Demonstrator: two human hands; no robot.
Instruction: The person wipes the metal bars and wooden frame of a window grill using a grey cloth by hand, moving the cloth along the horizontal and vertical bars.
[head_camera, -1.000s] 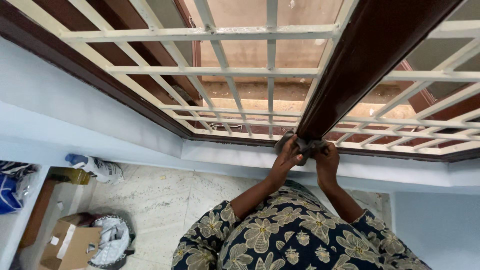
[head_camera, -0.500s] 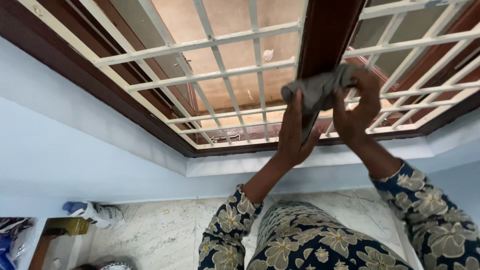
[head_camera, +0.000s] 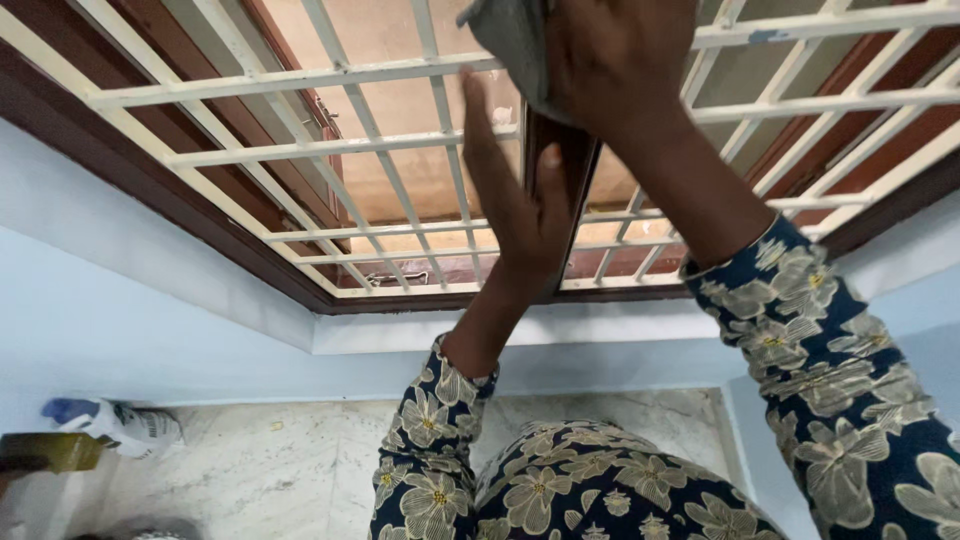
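Note:
My right hand (head_camera: 615, 60) presses a grey cloth (head_camera: 510, 40) against the dark brown upright window post (head_camera: 560, 190), near the top of the view. My left hand (head_camera: 510, 200) lies flat with fingers straight against the left side of the same post, just below the cloth. Both arms wear dark blue sleeves with a cream flower print. Behind the post runs a cream metal window grille (head_camera: 300, 150) set in a dark brown frame (head_camera: 150, 180). The upper part of the post is hidden by my right hand and the cloth.
Pale blue walls (head_camera: 130, 300) and a ledge run below the window. A marble-pattern floor (head_camera: 280, 470) lies below. A white spray bottle with a blue top (head_camera: 110, 425) lies at the lower left, beside a yellowish object (head_camera: 50, 450).
Both hands have moved up the post with the cloth, from its base near the sill to high on it. The view has tilted upward and drawn closer to the window.

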